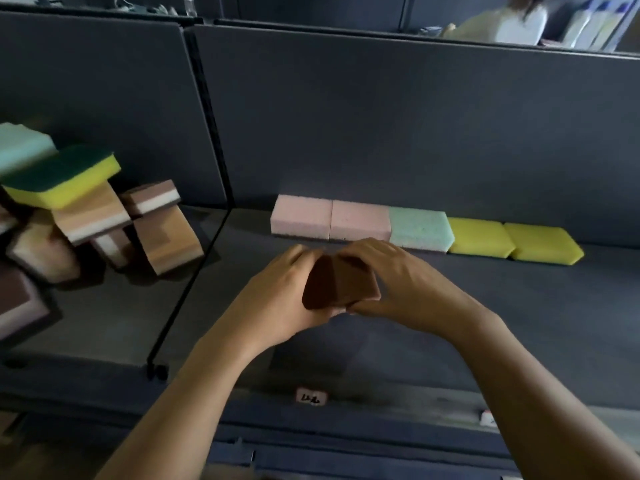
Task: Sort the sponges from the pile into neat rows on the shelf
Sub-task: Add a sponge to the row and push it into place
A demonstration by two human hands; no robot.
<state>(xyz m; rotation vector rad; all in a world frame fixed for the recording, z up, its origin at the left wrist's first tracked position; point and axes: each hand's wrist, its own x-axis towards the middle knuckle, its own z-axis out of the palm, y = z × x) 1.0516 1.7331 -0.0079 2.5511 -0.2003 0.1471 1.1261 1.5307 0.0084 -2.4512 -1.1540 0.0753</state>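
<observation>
Both hands hold a brown sponge (341,282) above the middle of the grey shelf (519,323). My left hand (280,299) grips its left side, and my right hand (401,282) curls over its top and right side. Behind them, a row of sponges lies against the back panel: two pink sponges (330,218), a mint sponge (420,228) and two yellow sponges (512,240). On the left section sits the pile of sponges (86,216), mostly brown-and-white layered ones, topped by a yellow-green sponge (64,176) and a mint one.
A thin black divider (194,282) separates the pile's section from the row's section. A small white label (311,396) is stuck on the shelf's front edge. A person in white sits beyond the back panel at the top right (505,24).
</observation>
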